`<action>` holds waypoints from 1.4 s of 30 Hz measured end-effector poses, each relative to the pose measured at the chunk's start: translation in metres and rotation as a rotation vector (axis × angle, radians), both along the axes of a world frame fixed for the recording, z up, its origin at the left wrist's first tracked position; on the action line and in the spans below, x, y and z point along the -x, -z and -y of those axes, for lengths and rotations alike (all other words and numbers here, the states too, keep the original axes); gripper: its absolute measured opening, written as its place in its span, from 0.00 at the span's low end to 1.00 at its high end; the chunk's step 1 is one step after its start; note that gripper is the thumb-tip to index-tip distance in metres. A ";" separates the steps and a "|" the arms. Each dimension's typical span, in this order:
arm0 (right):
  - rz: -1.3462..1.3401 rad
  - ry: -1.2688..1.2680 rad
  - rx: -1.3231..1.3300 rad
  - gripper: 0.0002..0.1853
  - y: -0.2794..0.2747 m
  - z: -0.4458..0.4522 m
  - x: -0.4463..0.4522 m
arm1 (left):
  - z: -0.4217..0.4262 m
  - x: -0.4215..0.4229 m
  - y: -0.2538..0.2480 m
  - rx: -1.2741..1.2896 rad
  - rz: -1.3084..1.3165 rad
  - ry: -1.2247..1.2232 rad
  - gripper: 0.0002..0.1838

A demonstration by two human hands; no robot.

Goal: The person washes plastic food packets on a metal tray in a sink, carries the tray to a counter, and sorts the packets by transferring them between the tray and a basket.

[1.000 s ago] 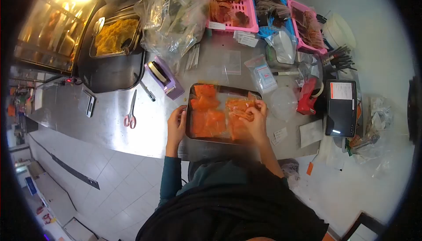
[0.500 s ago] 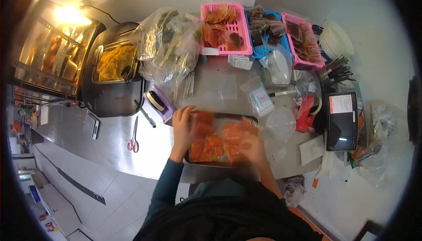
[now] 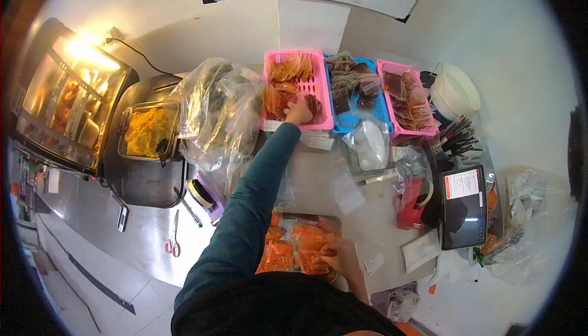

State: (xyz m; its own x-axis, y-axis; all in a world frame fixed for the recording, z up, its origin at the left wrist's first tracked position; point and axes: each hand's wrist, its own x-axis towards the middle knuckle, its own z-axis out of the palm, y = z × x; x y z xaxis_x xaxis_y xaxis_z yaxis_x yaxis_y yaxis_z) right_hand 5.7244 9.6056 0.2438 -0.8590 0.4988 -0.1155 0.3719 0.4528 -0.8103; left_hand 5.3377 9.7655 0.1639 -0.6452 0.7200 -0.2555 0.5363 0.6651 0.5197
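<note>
"Where do the packets lie?"
"Orange packets [image 3: 278,254] lie in the tray [image 3: 337,221], at the near edge of the bench [image 3: 315,173]; red packets [image 3: 280,99] sit in the far left pink basket [image 3: 320,79]; with packets in both, it looks partway."
"And each grip?"
"The left hand [image 3: 298,112] reaches onto the red packets; the right hand [image 3: 345,259] is at the tray's right side, by an orange packet; whether either pinches, one cannot tell."

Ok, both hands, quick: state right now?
Left hand: in the left pink basket, at red packets; grip can't be told.
Right hand: at the orange packets; grip can't be told.
</note>
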 end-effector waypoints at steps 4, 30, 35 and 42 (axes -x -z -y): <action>-0.069 -0.056 -0.028 0.11 0.004 0.001 0.000 | 0.016 -0.016 -0.035 -0.016 0.134 -0.107 0.39; -0.159 -0.118 0.008 0.07 -0.052 -0.049 0.014 | 0.015 0.037 -0.040 -1.064 1.139 -0.561 0.05; -0.162 -0.163 -0.427 0.06 -0.100 -0.110 0.067 | 0.030 0.037 -0.059 -1.133 1.094 -0.593 0.04; -0.212 -0.392 -1.095 0.05 -0.104 -0.183 0.219 | 0.035 0.047 -0.081 -1.330 1.204 -0.732 0.05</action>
State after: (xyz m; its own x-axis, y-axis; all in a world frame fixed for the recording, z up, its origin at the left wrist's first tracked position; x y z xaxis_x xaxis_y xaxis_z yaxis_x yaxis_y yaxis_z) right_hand 5.5051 9.7887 0.3482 -0.9259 -0.0591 0.3731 -0.0427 0.9977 0.0519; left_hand 5.2902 9.7302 0.2451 -0.7946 0.5112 -0.3275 -0.5872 -0.5102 0.6284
